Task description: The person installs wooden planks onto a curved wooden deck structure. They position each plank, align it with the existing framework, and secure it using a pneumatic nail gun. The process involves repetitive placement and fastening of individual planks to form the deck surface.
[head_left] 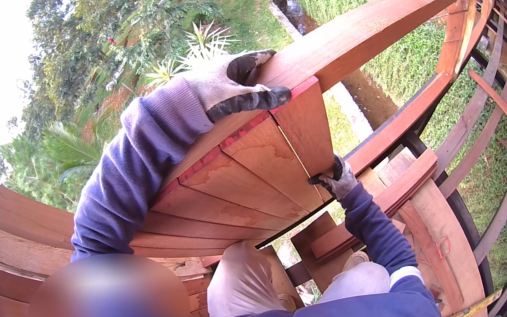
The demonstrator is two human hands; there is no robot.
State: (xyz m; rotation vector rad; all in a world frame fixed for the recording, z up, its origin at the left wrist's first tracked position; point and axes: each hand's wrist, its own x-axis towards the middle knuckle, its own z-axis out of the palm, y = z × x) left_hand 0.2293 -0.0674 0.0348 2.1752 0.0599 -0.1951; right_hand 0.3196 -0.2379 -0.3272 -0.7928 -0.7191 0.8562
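Note:
My left hand (243, 85), in a pale glove with dark fingertips, is closed over the curved wooden rail (371, 28). Its thumb lies by the red-edged top of a narrow wooden plank (304, 128). Lower down, my right hand (339, 180), gloved alike, grips that plank near its bottom end. A thin gap of light runs between this plank and its left neighbour. Several fitted planks (254, 165) fan out to the left under the rail, some with darker stains. A blurred patch covers the start of my left arm.
Loose reddish boards (377, 206) lie to the right of my legs, over dark metal framing (461, 207). Curved wooden strips (486, 106) sweep round the far right. Beyond the rail are grass, plants and a narrow water channel (295, 13). A yellow strip (472, 309) lies at lower right.

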